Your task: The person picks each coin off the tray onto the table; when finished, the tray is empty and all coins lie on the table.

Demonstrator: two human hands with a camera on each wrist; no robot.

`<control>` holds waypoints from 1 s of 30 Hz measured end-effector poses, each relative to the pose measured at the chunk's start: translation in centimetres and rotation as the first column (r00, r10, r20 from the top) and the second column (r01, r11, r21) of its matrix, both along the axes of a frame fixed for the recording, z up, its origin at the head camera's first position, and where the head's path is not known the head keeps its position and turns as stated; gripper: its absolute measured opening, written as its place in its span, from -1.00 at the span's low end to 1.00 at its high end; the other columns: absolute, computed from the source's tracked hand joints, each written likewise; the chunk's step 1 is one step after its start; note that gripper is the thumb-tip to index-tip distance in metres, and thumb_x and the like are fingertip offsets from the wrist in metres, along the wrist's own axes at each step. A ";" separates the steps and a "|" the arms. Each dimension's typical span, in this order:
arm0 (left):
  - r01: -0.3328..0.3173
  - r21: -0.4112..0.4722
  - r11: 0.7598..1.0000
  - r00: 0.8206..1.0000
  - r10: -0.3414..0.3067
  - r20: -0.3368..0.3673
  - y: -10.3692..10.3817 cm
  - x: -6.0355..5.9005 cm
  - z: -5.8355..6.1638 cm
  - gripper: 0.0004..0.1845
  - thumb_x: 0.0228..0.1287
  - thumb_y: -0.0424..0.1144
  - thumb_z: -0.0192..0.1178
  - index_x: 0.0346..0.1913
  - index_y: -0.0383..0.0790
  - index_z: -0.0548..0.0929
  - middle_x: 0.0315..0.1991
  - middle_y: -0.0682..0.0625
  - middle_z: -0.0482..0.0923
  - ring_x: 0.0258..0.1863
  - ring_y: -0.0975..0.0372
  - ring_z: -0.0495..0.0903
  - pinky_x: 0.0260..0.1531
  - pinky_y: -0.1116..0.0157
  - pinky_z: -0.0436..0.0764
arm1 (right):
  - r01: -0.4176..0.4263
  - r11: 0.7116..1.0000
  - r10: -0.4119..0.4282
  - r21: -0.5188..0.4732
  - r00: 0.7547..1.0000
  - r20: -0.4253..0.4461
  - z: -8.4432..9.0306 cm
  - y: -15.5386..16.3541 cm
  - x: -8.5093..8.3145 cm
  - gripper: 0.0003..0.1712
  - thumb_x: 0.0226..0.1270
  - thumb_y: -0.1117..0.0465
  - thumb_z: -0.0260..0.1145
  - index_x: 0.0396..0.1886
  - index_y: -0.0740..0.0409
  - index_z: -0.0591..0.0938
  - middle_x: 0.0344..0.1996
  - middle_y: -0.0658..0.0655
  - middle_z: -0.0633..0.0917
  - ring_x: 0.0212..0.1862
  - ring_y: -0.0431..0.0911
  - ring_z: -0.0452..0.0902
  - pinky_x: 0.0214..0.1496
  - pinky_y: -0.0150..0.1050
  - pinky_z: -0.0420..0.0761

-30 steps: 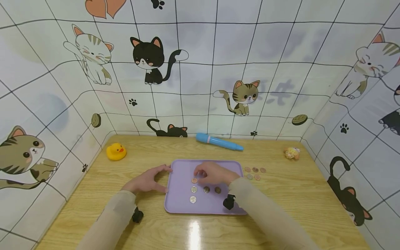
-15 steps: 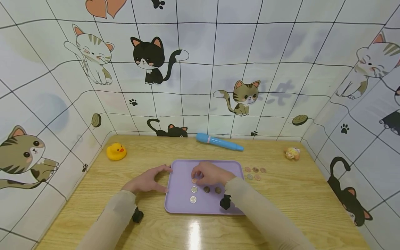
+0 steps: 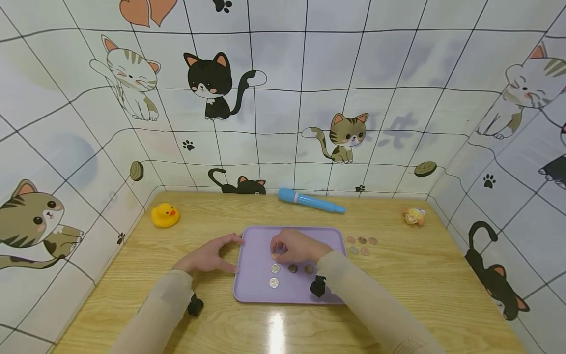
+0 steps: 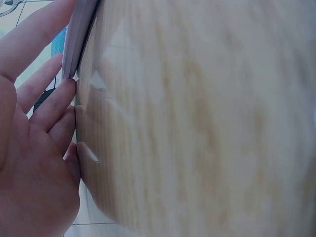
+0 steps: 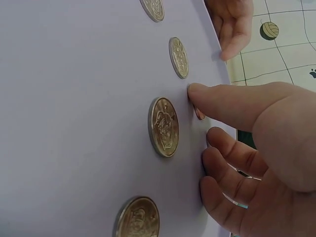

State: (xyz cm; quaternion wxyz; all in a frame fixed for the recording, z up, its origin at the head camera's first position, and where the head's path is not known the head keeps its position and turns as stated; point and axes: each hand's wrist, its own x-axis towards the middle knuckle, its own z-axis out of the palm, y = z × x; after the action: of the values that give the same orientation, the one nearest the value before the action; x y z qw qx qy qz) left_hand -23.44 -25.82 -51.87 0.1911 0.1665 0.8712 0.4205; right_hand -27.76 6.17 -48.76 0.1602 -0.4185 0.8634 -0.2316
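Observation:
A lavender tray lies on the wooden table. My right hand is over its middle, thumb and fingers closing on a small copper coin, partly hidden behind the thumb in the right wrist view. Two silver coins line up in front of that coin, the nearer silver coin below the other. Two darker, bronze-toned coins, one beside the other, lie to the right. At the tray's left edge my left hand is spread, with fingertips and thumb touching the rim.
Several coins, mostly copper, lie on the table just right of the tray. Behind it is a thick blue marker. A yellow rubber duck stands at back left, a small yellowish figurine at back right. Cat-patterned walls enclose the table.
My right hand has shifted slightly left, its fingers coming over the copper coin, and then stays there. My left hand keeps its place at the tray's edge.

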 end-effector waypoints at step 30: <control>-0.024 0.006 1.000 1.000 0.024 0.017 0.1 0.0 -0.3 -0.23 0.05 0.00 0.65 0.35 0.27 0.54 0.67 -0.07 0.13 0.67 -0.14 -0.02 0.59 -0.31 -0.07 | 0.037 0.999 -0.039 0.027 0.997 0.064 0.0 -0.3 0.2 -0.94 0.45 0.24 0.42 -0.22 0.09 0.67 -0.30 -0.03 0.67 -0.18 -0.18 0.53 -0.01 -0.28 0.56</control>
State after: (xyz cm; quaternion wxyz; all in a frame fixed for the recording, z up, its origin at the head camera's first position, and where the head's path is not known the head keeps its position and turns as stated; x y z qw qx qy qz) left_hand -23.44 -25.72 -52.17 0.1928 0.1533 0.8702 0.4267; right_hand -27.58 5.91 -48.74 0.1887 -0.3924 0.8685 -0.2370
